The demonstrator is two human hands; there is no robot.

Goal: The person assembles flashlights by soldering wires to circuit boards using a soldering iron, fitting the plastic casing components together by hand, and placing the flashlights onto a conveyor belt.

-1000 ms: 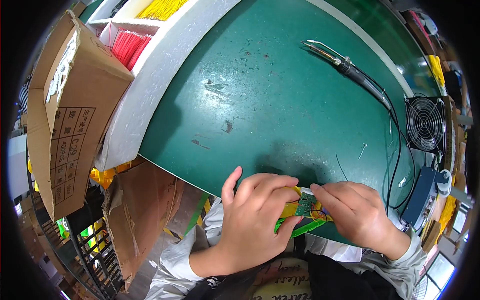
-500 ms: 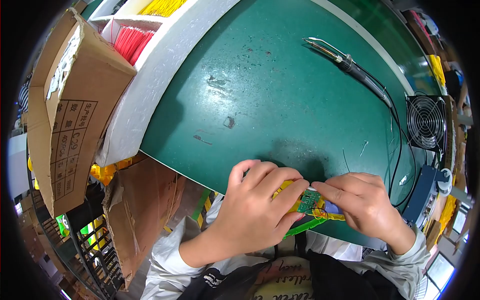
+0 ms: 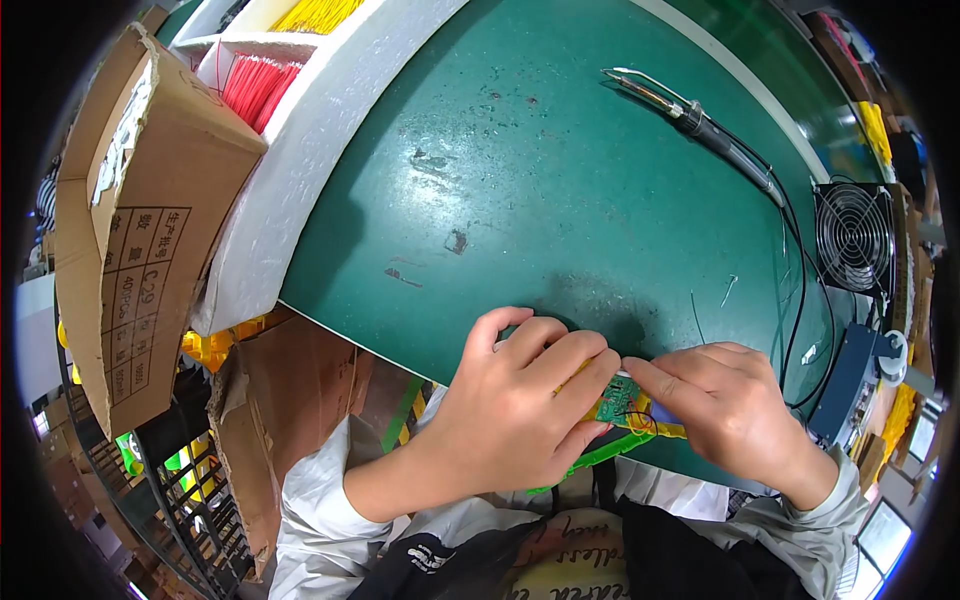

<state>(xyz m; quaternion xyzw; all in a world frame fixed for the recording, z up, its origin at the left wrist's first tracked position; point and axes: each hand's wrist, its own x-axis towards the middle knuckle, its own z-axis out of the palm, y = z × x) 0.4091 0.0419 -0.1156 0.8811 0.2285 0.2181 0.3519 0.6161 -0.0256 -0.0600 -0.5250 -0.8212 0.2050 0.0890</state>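
Observation:
A small green circuit board [image 3: 613, 400] with thin wires sits on a yellow-wrapped piece [image 3: 664, 430] near the bench's front edge. My left hand [image 3: 530, 400] closes on the left side of this assembly, its fingers curled over the top and its thumb below. On the right side, my right hand [image 3: 725, 410] grips it, with fingertips at a white part by the board's top edge. The two hands nearly touch there. A bright green strip [image 3: 610, 452] hangs below the board. The fingers hide much of the assembly.
A soldering iron [image 3: 700, 125] lies on the green bench [image 3: 520, 200], its cable running right. Beyond are a fan [image 3: 854, 240] and a blue box [image 3: 842, 385]. At left stand a cardboard box [image 3: 180, 220] and a white foam tray [image 3: 300, 165] holding red wires [image 3: 258, 90].
My left hand has curled further over the assembly and moved slightly up. My right hand has shifted slightly right since the first frame, still gripping.

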